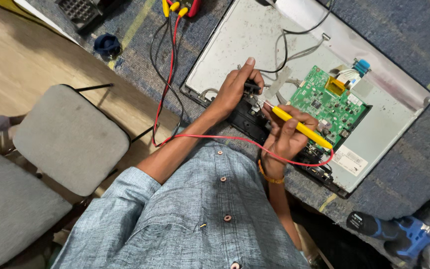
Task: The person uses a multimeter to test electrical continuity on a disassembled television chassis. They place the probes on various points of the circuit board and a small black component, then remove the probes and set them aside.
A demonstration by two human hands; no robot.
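Note:
My right hand (287, 135) grips a yellow test probe (302, 127) with a red lead (210, 136), its tip touching a small black part (251, 87) at the lower edge of an opened flat screen panel (240, 40). My left hand (235, 89) pinches that black part, apparently together with a black probe, thumb raised. A green circuit board (332, 102) sits on the panel's metal back, just right of both hands.
Red and black leads (167, 74) run up to a meter (187, 6) at the top. A blue cordless drill (399, 234) lies lower right. A grey padded chair (68, 137) stands to the left. Blue carpet (409, 45) covers the work surface.

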